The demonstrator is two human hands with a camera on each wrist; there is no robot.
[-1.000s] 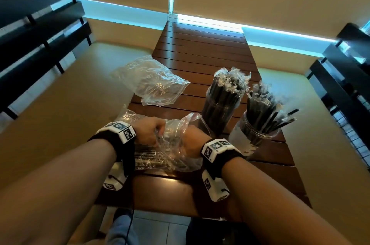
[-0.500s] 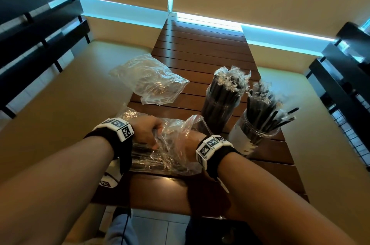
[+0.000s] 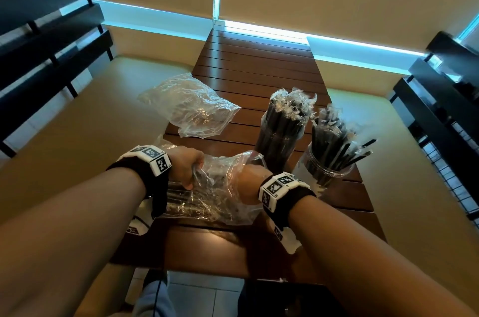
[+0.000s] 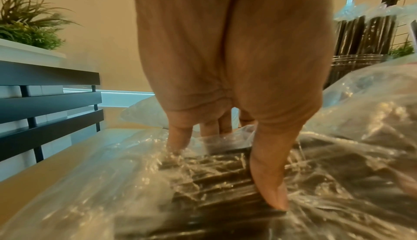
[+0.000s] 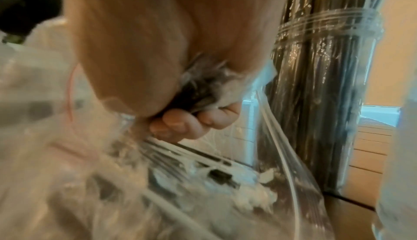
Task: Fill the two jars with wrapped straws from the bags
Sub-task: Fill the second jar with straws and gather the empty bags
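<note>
1. The slatted dark wooden table (image 3: 259, 78) runs from you toward 12 o'clock, and everything you work with sits on its near half.
2. Your clear plastic bag of black wrapped straws (image 3: 207, 194) lies flat at the near edge. Its long axis runs 9 to 3 o'clock, with the open mouth toward 3.
3. A second crumpled clear bag (image 3: 191, 106) lies at 11 o'clock from it, well apart.
4. Two clear plastic jars stand upright at 1 to 2 o'clock. The far jar (image 3: 281, 135) is packed tight, its straws pointing up. The near jar (image 3: 329, 161) has straws fanning toward 2 o'clock.
5. Your left hand (image 3: 185, 167) holds the bag down near its middle. The left wrist view shows what the head view hides: the thumb (image 4: 270, 177) and fingers (image 4: 180, 136) are spread and pressing on the plastic over the straws.
6. Your right hand (image 3: 250, 181) is inside the bag's mouth. Only the right wrist view shows its fingers (image 5: 180, 124) curled round a bundle of wrapped straws (image 5: 203, 83), whose wrapper ends stick out of the fist.
</note>
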